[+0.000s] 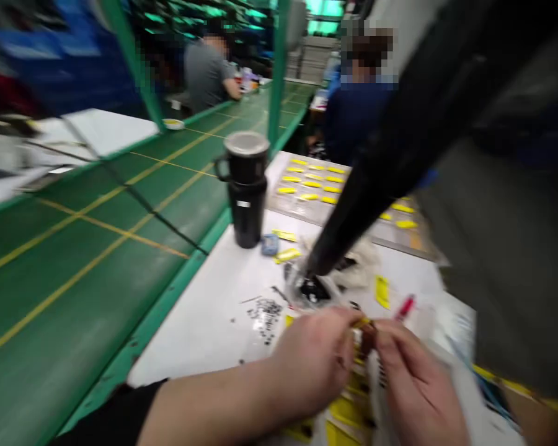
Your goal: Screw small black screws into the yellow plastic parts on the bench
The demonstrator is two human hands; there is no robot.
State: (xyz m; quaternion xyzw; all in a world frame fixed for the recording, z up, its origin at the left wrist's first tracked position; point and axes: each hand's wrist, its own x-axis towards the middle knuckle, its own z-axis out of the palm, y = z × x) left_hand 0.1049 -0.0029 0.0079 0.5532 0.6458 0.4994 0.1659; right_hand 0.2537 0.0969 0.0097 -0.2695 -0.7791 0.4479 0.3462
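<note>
My left hand (311,365) and my right hand (413,384) meet low in the view, their fingertips pinching a small yellow piece (363,323); its exact form is blurred. Scattered small black parts (265,317) lie on the white work table (204,328) left of my hands. A clear plastic bag of black parts (312,290) sits just beyond them. Yellow strips on a grey sheet (311,186) lie farther off. Below my hands, more yellow pieces (346,412) are partly hidden.
A black insulated tumbler (246,192) stands near a green conveyor belt (88,260) with yellow lines. A long black tapered object (367,186) crosses the view diagonally above the table. A red-tipped item (405,307) lies right of the bag. Co-workers (209,71) (358,111) sit beyond.
</note>
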